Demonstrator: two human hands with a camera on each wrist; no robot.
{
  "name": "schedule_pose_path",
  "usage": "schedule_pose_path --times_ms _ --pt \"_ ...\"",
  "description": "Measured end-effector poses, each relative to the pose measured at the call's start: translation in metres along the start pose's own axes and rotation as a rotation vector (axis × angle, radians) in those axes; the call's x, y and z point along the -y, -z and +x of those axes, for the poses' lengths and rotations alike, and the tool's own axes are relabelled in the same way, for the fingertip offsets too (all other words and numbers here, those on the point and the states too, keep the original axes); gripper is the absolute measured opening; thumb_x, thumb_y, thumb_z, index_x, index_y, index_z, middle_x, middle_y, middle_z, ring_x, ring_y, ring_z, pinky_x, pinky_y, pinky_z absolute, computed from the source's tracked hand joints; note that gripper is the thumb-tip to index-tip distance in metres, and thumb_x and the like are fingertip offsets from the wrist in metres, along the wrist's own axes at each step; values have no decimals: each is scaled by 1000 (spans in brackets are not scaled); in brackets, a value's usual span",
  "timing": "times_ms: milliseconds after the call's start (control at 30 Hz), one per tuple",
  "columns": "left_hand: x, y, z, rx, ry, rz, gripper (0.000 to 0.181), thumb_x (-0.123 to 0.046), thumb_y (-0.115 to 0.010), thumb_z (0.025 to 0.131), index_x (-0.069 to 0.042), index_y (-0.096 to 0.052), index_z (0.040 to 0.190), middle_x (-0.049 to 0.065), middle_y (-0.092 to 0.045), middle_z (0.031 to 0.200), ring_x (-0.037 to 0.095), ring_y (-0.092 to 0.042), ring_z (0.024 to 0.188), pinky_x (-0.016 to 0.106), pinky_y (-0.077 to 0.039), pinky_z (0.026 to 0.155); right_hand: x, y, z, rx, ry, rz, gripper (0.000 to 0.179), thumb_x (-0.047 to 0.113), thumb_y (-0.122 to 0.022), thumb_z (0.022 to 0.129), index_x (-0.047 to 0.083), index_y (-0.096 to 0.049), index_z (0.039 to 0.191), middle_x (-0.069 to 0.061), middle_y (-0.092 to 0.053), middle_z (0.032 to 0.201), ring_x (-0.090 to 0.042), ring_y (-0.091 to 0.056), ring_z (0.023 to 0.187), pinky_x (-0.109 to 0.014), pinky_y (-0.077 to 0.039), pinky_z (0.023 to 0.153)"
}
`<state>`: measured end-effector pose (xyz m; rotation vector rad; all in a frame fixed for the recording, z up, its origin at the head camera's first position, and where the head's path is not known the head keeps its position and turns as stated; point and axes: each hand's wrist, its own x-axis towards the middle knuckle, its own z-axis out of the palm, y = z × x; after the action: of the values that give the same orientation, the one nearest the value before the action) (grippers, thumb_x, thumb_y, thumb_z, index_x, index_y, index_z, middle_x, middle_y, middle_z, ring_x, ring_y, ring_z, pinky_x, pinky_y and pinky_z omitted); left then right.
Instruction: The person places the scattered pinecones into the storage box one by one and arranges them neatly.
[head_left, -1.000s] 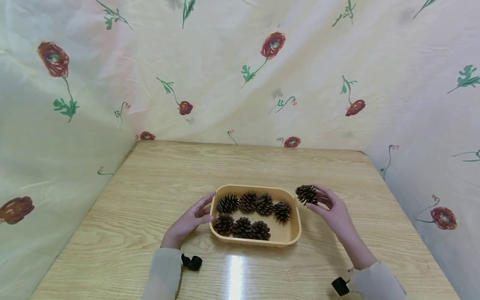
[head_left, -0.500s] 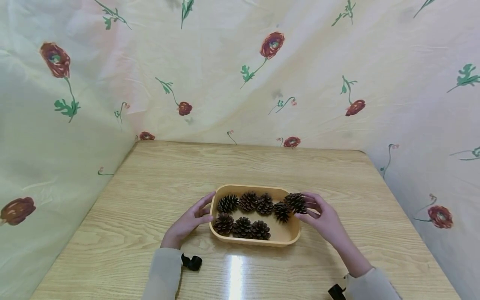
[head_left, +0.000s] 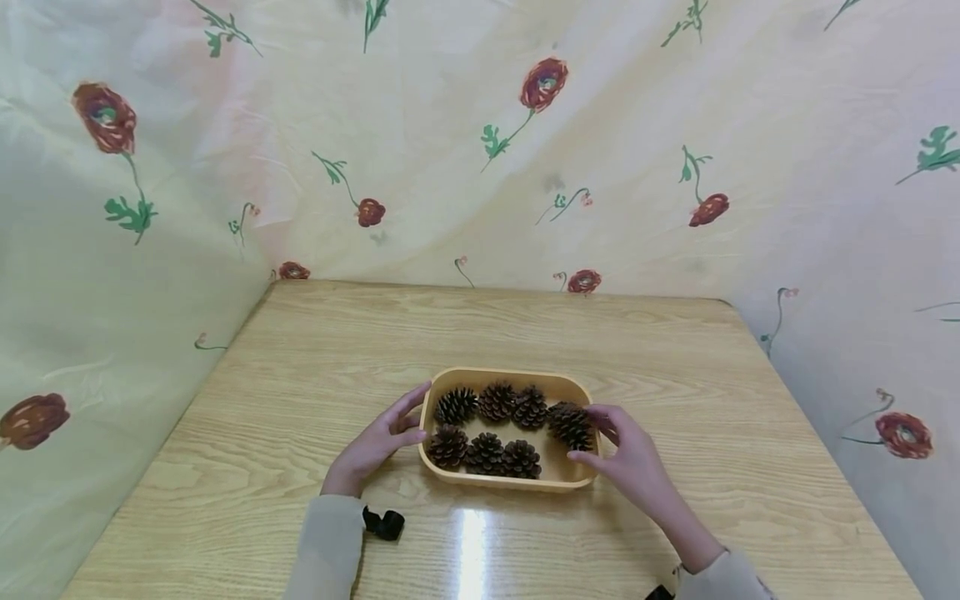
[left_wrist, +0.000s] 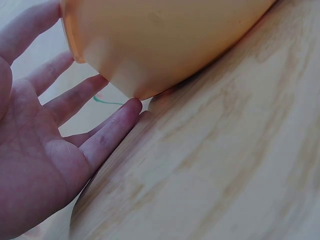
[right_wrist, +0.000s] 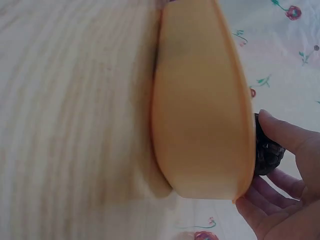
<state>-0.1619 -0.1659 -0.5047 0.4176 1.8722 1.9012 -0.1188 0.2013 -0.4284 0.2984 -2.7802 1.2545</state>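
In the head view, an oblong yellow-orange box (head_left: 557, 465) holds several brown pinecones (head_left: 486, 454) in two rows. My right hand (head_left: 633, 457) reaches over the box's right end and grips a pinecone (head_left: 573, 423) between thumb and fingers. That pinecone overlaps and mostly hides another one under it. From the right wrist, the dark pinecone (right_wrist: 269, 150) shows just past the rim, with my thumb on one side of it. My left hand (head_left: 378, 442) steadies the box's left end. In the left wrist view its extended fingers (left_wrist: 117, 127) touch the box's outer wall (left_wrist: 165, 40).
The box stands on a wood-grain table (head_left: 360, 333). A flower-printed cloth (head_left: 442, 150) hangs behind the table and along both sides. Black wrist cameras (head_left: 386, 525) sit on the sleeves. A bright reflection lies on the table in front of the box.
My right hand has carried the pinecone leftward from beyond the box's right end, over the rim and down into the right end. My left hand has stayed in place.
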Motion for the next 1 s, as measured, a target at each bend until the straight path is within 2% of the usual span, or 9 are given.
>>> schedule_pose_path --times_ms 133,400,567,667,867,1000 --pt "-1 -1 -1 -2 -2 -2 74 -14 -61 94 -30 -22 155 6 -17 163 37 -35 139 46 -33 111 -1 -4 -3 -14 12 -51 68 13 -85 68 -7 -53 124 -24 -60 125 -41 -59 116 -47 -45 99" --pt "-4 -1 -2 -11 16 -4 74 -14 -61 95 -31 -22 155 6 -16 163 38 -35 139 53 -29 114 -4 -8 -8 -34 29 -18 74 9 -86 65 -7 -49 127 -23 -59 126 -41 -58 116 -47 -45 99" --pt "-6 -1 -2 -18 32 -1 74 -14 -61 94 -32 -22 155 5 -17 163 37 -35 139 52 -29 114 -5 -10 -11 -60 109 -123 78 13 -89 62 -2 -54 130 -19 -58 120 -38 -59 108 -52 -50 92" --pt "-6 -1 -1 -12 25 3 74 -14 -61 94 -30 -21 155 5 -16 163 37 -35 139 51 -30 114 -5 -11 -12 -61 109 -169 72 18 -89 62 2 -59 126 -17 -56 118 -36 -58 106 -53 -52 87" --pt "-5 -1 -1 2 3 -2 74 -13 -61 95 -29 -21 155 7 -17 163 37 -36 139 46 -35 111 -8 -10 -14 -3 58 -57 70 12 -88 63 -2 -55 124 -18 -52 126 -38 -54 117 -49 -47 97" --pt "-5 -1 0 5 -3 14 74 -13 -60 95 -28 -20 155 9 -17 163 36 -38 138 39 -38 108 -9 -9 -15 4 78 -36 71 10 -87 63 -3 -54 124 -17 -53 126 -37 -53 117 -48 -46 97"
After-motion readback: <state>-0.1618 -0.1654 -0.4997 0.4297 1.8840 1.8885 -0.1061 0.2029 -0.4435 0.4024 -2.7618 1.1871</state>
